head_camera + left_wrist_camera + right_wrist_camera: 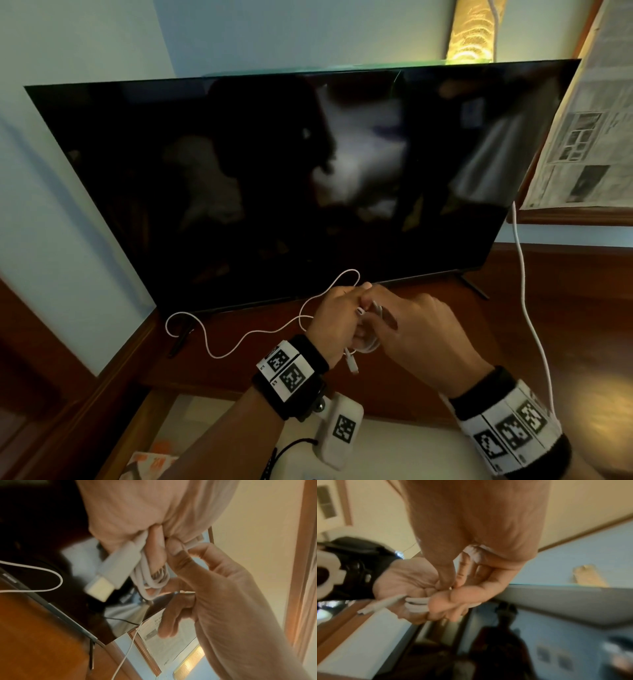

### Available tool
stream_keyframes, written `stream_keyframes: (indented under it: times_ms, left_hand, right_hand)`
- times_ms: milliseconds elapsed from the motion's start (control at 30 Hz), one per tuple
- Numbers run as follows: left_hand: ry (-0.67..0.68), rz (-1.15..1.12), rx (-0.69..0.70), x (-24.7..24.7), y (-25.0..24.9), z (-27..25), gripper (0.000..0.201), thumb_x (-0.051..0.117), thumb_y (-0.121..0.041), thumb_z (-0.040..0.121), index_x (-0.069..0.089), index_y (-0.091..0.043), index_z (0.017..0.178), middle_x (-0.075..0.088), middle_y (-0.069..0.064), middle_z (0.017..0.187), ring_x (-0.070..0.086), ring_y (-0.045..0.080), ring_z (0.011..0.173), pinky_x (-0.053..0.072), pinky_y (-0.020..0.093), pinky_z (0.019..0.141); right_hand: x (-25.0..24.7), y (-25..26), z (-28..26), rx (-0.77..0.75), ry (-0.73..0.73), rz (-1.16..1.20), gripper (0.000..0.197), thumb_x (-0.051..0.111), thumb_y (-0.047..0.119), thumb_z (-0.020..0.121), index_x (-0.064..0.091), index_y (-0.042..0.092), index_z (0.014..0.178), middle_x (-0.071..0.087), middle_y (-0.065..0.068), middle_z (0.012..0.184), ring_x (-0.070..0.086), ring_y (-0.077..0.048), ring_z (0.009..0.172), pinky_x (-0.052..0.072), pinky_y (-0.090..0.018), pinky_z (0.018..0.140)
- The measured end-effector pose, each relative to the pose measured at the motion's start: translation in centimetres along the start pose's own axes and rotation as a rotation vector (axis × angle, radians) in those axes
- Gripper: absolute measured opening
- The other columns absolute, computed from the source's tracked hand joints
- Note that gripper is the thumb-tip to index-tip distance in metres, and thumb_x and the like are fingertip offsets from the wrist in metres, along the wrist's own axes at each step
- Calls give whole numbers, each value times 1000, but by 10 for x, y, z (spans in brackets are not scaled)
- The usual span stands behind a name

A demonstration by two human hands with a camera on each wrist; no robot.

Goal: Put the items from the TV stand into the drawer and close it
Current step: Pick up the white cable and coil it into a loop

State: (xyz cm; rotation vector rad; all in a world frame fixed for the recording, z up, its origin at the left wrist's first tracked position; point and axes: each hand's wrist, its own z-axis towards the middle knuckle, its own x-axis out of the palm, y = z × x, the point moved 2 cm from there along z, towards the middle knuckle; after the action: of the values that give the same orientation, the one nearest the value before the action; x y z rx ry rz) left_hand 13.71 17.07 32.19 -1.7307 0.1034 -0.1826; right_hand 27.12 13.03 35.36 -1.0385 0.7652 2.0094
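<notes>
In the head view both hands meet above the wooden TV stand, in front of the TV. My left hand grips a partly coiled white cable; its plug hangs below the fist. The loose rest of the cable trails left across the stand in loops. My right hand pinches a strand of the cable beside the left hand. The left wrist view shows the coil and plug under my left hand, with the right hand pinching the strand. The right wrist view shows the coil in the left palm.
A large dark TV fills the back of the stand. Below the stand's front edge an open drawer with a white floor holds an orange printed item at its left. Another white cord hangs on the right. A newspaper-covered frame stands right.
</notes>
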Motion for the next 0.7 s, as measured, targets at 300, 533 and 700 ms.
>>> stream_keyframes:
  times_ms: [300, 533, 700]
  left_hand:
    - [-18, 36, 21, -8, 11, 8, 41, 45, -19, 106, 56, -14, 68, 42, 0, 52, 35, 11, 40, 27, 21, 41]
    - [43, -195, -72, -22, 8, -5, 44, 46, -30, 108, 42, -17, 66, 25, -7, 52, 21, 5, 36, 16, 17, 35]
    - [193, -380, -43, -34, -6, -15, 44, 43, -30, 107, 46, -17, 65, 26, -7, 52, 22, 4, 37, 19, 16, 32]
  right_hand:
    - [10, 13, 7, -34, -175, 492, 8, 67, 15, 94, 74, 13, 98, 64, 7, 93, 64, -6, 78, 54, -20, 68]
    - [9, -25, 7, 256, -359, 972, 21, 71, 2, 90, 70, 13, 108, 72, -5, 84, 75, -22, 71, 63, -34, 70]
    - [24, -42, 0, -37, -244, 537, 19, 71, 0, 88, 77, 11, 102, 70, 2, 96, 68, -6, 87, 59, -28, 75]
